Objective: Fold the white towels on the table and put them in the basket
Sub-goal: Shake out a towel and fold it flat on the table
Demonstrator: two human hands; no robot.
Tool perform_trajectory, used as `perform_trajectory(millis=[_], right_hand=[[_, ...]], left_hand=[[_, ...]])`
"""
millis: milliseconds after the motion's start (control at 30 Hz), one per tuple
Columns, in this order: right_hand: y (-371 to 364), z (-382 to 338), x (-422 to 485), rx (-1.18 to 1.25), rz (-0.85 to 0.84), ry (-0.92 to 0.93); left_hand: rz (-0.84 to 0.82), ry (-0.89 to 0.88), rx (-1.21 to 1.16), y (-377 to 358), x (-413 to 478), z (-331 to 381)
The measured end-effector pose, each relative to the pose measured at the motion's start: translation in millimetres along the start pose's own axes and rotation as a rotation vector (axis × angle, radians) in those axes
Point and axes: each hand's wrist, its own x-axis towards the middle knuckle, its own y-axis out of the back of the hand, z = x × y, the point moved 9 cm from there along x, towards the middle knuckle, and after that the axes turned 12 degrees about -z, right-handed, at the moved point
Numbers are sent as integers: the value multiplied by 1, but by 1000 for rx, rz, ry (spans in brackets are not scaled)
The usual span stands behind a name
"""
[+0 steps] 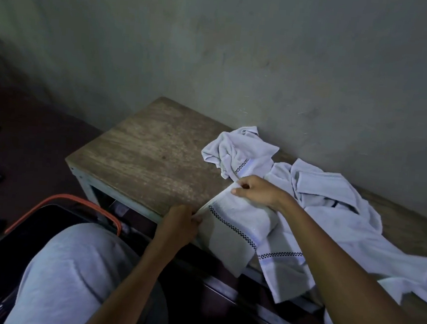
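White towel (pixel 238 215) — pinched, left hand (pixel 180 223), right hand (pixel 256 191)

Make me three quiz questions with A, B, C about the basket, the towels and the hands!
1. Where is the basket?
A) down beside the table, on the person's left
B) on top of it
C) hanging on the wall

2. What colour is the basket's rim?
A) green
B) orange
C) white

3. What are the left hand and the right hand doing?
A) lying flat
B) holding the basket
C) pinching one edge of a towel

Answers: 1 A, it sits lower than the tabletop, off its left end. 2 B, the curved rim shows orange. 3 C, the fingers of both hands pinch the same stretched edge.
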Motion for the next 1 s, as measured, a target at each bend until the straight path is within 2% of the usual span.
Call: perform_trajectory(millis=[133, 267, 467, 633, 767, 900, 1000], right_hand=[[-4, -20, 15, -112, 49, 76], [-18, -27, 26, -191, -64, 36], [-19, -22, 23, -187, -138, -33], [-12, -24, 13, -70, -82, 52], [7, -16, -7, 170, 36, 130], [25, -4, -47, 358, 174, 183], [37, 9, -83, 432, 250, 179]], left_hand=[[-36, 34, -15, 0, -3, -10], [-52, 104, -64, -3, -7, -21], [-124, 78, -52, -7, -5, -20], [-121, 10, -14, -3, -7, -12], [-55, -55, -52, 2, -8, -1], [-47, -120, -242, 2, -9, 21], [-32, -183, -507, 4, -9, 42]])
